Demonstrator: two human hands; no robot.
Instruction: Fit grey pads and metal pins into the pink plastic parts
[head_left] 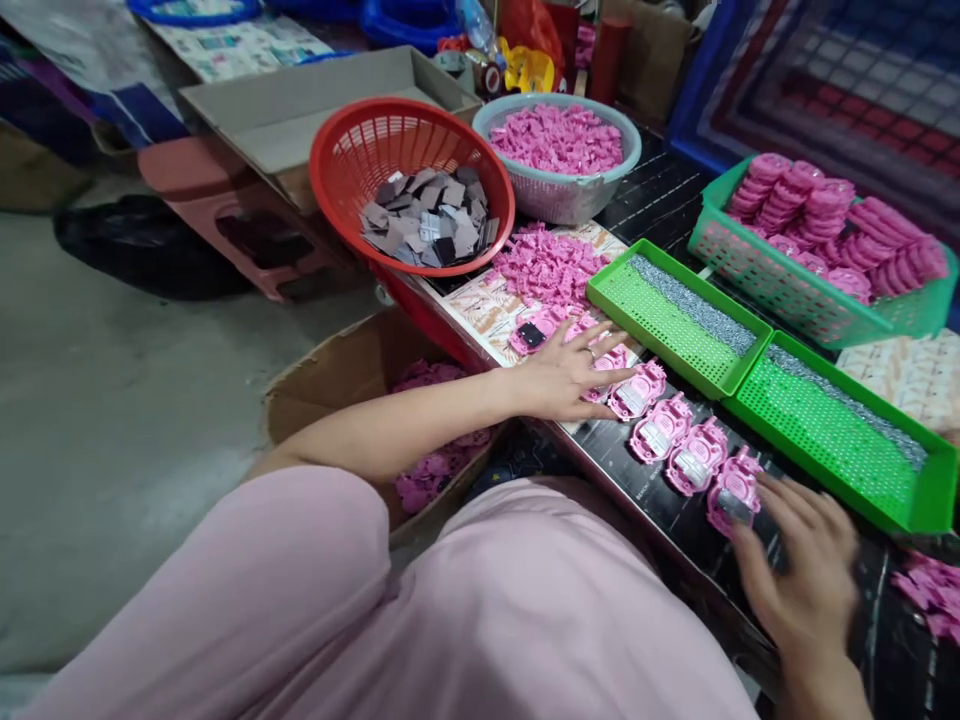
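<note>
My left hand (570,372) lies with its fingers apart on pink plastic casings at the near end of a loose pile of pink parts (547,265). One casing (529,338) there carries a small black square. A row of pink casings with pale inserts (667,428) runs along the black bench top (622,480). My right hand (802,570), blurred by motion, is over the last casing (731,497), and its thumb is near that casing's insert. I cannot tell whether that hand holds anything.
Two green perforated trays (832,430) holding grey strips stand beyond the row. Behind lie a red basket of dark squares (412,170), a grey basin of pink parts (556,150) and a green basket of pink stacks (825,300). A cardboard box (330,385) holding pink parts sits at my left.
</note>
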